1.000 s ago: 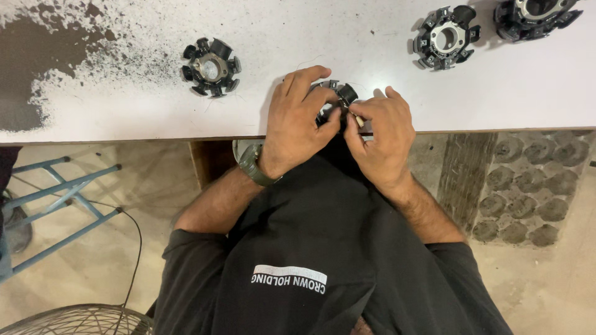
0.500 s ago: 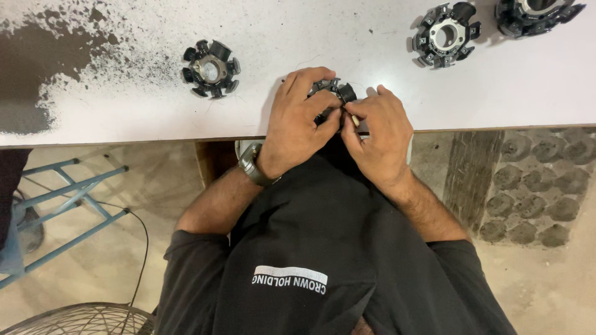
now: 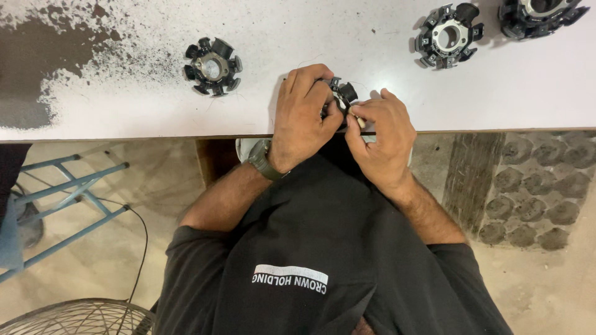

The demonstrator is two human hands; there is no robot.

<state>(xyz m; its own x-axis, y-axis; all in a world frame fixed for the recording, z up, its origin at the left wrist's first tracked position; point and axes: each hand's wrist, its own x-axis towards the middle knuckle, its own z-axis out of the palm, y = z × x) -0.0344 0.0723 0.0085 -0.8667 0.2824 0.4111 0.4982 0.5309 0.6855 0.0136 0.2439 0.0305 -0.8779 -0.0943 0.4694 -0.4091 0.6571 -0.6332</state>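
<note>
White laminate forms the counter (image 3: pixel 124 118), worn dark at its far left corner. On it, to the left, a black ring-shaped stator core (image 3: pixel 212 66) with spoke-like poles is seen lying flat, untouched. Near the counter's front edge a like small black core (image 3: pixel 343 94) is held between both hands. The left hand (image 3: pixel 304 118), a watch on its wrist, is closed over the core from the left, fingers curled around it. The right hand (image 3: pixel 382 142) is pinched shut on a thin pale piece (image 3: pixel 358 120) pressed against the core's right side. Farther right, two more cores (image 3: pixel 448 36) are set flat near the counter's back edge.
</note>
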